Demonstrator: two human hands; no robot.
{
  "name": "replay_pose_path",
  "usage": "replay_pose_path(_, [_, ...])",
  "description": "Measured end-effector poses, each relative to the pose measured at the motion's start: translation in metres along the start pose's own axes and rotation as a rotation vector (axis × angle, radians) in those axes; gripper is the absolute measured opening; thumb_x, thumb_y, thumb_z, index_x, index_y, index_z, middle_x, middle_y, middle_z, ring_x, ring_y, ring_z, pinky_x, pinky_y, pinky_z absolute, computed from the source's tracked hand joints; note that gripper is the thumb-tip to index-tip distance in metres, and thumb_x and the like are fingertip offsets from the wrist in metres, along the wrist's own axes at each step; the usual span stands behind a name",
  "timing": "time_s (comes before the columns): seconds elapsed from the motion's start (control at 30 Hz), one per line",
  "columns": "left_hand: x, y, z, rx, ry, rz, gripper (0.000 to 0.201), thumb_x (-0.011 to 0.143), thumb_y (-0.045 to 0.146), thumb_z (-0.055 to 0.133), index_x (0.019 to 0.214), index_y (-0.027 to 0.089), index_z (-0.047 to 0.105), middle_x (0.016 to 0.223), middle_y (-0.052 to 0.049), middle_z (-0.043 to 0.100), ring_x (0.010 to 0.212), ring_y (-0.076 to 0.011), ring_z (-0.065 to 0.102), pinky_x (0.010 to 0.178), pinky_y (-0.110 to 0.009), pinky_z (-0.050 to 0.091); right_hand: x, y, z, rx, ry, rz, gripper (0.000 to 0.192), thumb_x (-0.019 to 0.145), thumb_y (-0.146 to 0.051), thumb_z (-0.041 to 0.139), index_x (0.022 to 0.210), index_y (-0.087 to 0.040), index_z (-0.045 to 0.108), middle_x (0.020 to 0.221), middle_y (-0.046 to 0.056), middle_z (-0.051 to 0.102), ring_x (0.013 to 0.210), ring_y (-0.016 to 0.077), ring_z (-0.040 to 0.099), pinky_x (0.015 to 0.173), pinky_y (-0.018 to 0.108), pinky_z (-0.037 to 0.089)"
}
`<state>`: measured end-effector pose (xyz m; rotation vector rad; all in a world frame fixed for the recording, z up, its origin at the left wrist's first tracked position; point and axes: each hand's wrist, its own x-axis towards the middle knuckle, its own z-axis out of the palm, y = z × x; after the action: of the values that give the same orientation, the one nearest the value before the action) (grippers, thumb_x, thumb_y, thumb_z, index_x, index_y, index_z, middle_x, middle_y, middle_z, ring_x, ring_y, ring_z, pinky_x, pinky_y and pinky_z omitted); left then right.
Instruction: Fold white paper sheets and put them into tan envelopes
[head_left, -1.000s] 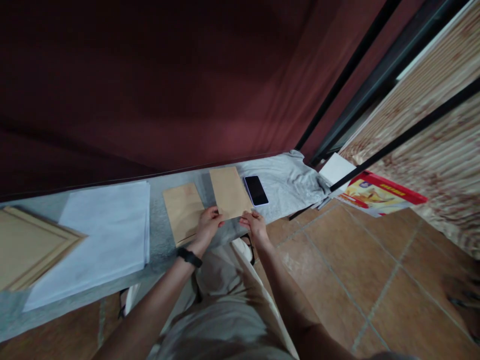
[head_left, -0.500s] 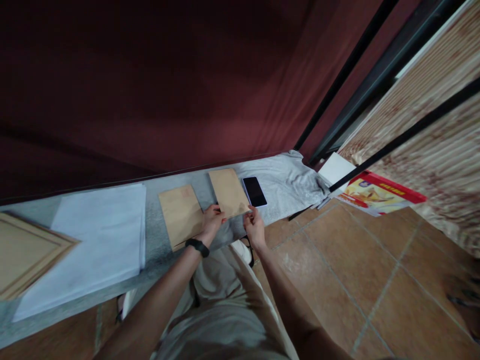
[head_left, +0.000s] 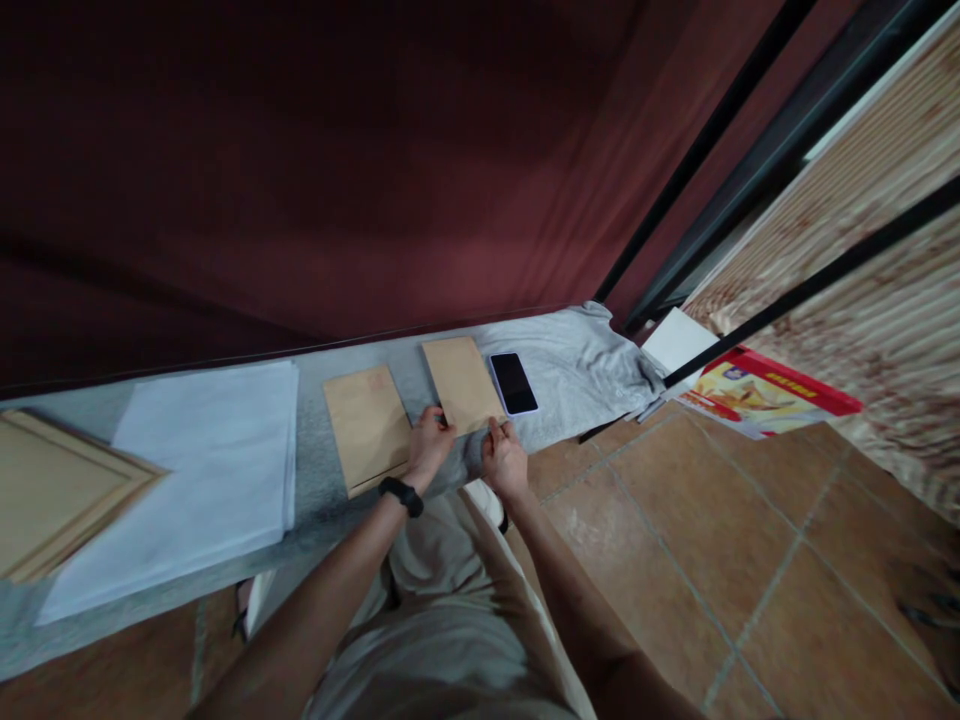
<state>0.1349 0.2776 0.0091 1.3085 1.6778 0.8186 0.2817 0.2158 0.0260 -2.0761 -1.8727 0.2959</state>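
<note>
Left hand [head_left: 429, 446] and right hand [head_left: 502, 458] both pinching the near edge of a brown envelope [head_left: 460, 383], fingers closed on its two near corners, the envelope flat on the grey-covered table [head_left: 315, 480]. Just left of it, a second brown envelope [head_left: 367, 428]; just right, nearly touching, a dark phone [head_left: 514, 383]. Farther left, white sheets [head_left: 202, 470] and a tan board [head_left: 52, 490].

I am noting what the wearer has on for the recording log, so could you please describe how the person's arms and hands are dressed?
Both forearms are bare, with no sleeves in view. The left hand has a black band, like a watch or fitness tracker, around its wrist. The right hand wears nothing visible: no glove or band. Rings cannot be made out.
</note>
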Motion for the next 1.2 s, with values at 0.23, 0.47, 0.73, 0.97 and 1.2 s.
replay_pose_path(0.23, [-0.025, -0.002, 0.0, 0.279, 0.142, 0.482, 0.041, 0.085, 0.008, 0.052, 0.125, 0.019, 0.058, 0.124, -0.011, 0.061, 0.121, -0.0246, 0.06, 0.107, -0.043, 0.049, -0.001, 0.002, 0.006, 0.009, 0.044, -0.002, 0.046, 0.099, -0.016, 0.044, 0.144, -0.012, 0.055, 0.122, 0.015, 0.064, 0.099, 0.0209, 0.067, 0.082, 0.028, 0.053])
replay_pose_path(0.47, [-0.025, -0.011, -0.002, 0.491, 0.016, 0.565, 0.042, 0.092, 0.015, 0.049, 0.133, 0.02, 0.056, 0.149, -0.014, 0.047, 0.138, -0.0283, 0.048, 0.115, -0.047, 0.042, -0.002, 0.003, 0.01, 0.032, 0.078, -0.02, 0.047, 0.098, -0.015, 0.043, 0.143, -0.011, 0.055, 0.12, 0.015, 0.065, 0.101, 0.0219, 0.065, 0.085, 0.03, 0.052])
replay_pose_path(0.73, [-0.026, -0.002, -0.007, 0.599, -0.05, 0.559, 0.039, 0.094, 0.014, 0.046, 0.132, 0.018, 0.057, 0.149, -0.014, 0.049, 0.135, -0.0266, 0.051, 0.114, -0.044, 0.042, -0.002, 0.003, 0.01, 0.053, 0.097, -0.031, 0.046, 0.098, -0.015, 0.042, 0.142, -0.01, 0.056, 0.117, 0.016, 0.065, 0.1, 0.0222, 0.065, 0.086, 0.031, 0.052])
replay_pose_path(0.97, [-0.034, 0.013, -0.012, 0.681, -0.093, 0.563, 0.04, 0.095, 0.01, 0.045, 0.131, 0.019, 0.058, 0.146, -0.014, 0.053, 0.133, -0.0258, 0.054, 0.113, -0.044, 0.043, -0.004, 0.005, 0.011, 0.083, 0.109, -0.061, 0.047, 0.097, -0.014, 0.042, 0.142, -0.01, 0.055, 0.118, 0.016, 0.065, 0.1, 0.0224, 0.065, 0.087, 0.033, 0.053])
replay_pose_path(1.2, [-0.083, -0.019, -0.046, 0.652, -0.026, 0.71, 0.041, 0.1, 0.021, 0.044, 0.139, 0.019, 0.055, 0.152, -0.015, 0.051, 0.142, -0.0267, 0.047, 0.117, -0.048, 0.04, -0.008, 0.01, 0.005, 0.155, 0.134, -0.097, 0.049, 0.098, -0.018, 0.038, 0.145, -0.009, 0.051, 0.11, 0.015, 0.065, 0.099, 0.0237, 0.065, 0.087, 0.036, 0.053])
